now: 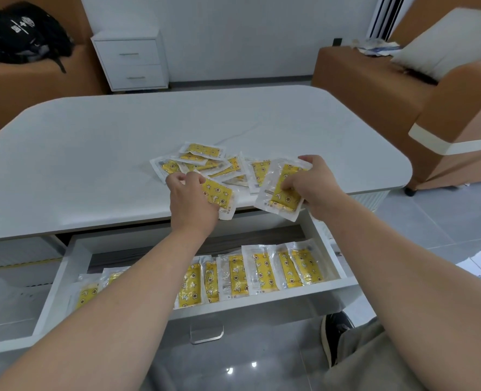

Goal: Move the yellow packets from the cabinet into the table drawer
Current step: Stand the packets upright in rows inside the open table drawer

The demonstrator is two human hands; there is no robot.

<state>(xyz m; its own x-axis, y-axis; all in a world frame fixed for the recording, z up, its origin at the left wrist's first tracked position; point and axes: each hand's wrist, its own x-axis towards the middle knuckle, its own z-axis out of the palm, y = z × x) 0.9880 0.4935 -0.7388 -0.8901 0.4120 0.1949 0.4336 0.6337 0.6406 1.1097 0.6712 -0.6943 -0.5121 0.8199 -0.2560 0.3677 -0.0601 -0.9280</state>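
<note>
A big white table (92,153) with its drawer (61,280) pulled out.
A small white cabinet (130,60) sits far back by the wall, well apart from the table. In the drawer a row of yellow packets (261,273) lies side by side. A pile of yellow packets (202,156) lies on the table top near the front edge. The left hand (190,198) has its fingers curled round one packet (219,197) at the table's edge. The right hand (315,187) pinches another packet (283,190) and holds it tilted over the table's front edge, just beside the pile.
</note>
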